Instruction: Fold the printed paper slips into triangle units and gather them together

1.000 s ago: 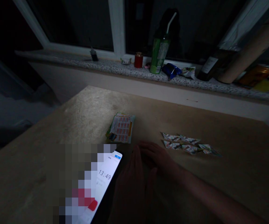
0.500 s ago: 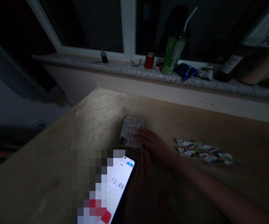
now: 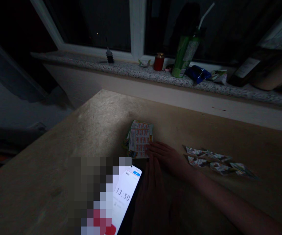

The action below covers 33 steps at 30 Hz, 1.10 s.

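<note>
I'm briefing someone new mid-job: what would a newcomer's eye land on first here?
Most likely the phone, its screen glowing in the dim room at the bottom, left of the hands, with part of it pixelated. Next, the stack of printed papers just beyond it, the right hand at its lower right edge. Then the folded paper pieces in two rows to the right.

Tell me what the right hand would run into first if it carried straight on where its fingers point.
The pile of printed sheets, at its lower right side. The right hand appears to overlap that edge, though the dim light leaves contact unclear.
</note>
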Each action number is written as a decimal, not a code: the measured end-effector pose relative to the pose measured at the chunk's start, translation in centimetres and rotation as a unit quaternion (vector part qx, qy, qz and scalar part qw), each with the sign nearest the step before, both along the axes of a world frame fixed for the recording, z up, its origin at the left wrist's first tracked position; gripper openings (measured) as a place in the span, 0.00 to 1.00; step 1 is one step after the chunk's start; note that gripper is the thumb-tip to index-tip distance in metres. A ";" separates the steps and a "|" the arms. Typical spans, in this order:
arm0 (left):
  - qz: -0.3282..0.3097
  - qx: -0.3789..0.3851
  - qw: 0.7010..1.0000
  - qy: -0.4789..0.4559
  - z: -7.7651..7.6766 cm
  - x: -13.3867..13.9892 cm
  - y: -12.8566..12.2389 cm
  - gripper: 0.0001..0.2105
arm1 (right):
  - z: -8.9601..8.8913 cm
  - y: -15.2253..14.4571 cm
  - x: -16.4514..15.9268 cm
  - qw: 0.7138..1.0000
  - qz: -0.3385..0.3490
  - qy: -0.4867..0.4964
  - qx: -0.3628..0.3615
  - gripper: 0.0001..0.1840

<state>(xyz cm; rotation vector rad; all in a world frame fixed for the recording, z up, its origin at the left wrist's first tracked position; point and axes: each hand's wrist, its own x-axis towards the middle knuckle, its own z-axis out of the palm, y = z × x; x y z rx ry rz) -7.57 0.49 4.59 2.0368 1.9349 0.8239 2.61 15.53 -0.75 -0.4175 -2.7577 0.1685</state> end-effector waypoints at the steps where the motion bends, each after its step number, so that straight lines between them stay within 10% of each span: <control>1: -0.003 0.001 1.000 0.005 -0.2 0.1 0.1 0.14 | 0.0 -0.1 0.2 1.000 0.002 0.004 -0.003 0.22; 9: -0.028 0.007 0.998 0.050 -2.7 0.8 0.6 0.31 | -0.7 -1.6 2.8 0.998 -0.011 0.033 -0.052 0.23; 22: -0.122 0.014 0.982 0.143 -2.4 0.7 0.1 0.24 | 0.5 -5.8 8.4 0.994 -0.048 -0.008 -0.100 0.22; 33: -0.185 -0.018 0.973 0.138 -3.5 0.4 -1.0 0.44 | 0.8 -9.3 11.5 0.993 -0.054 -0.017 -0.100 0.19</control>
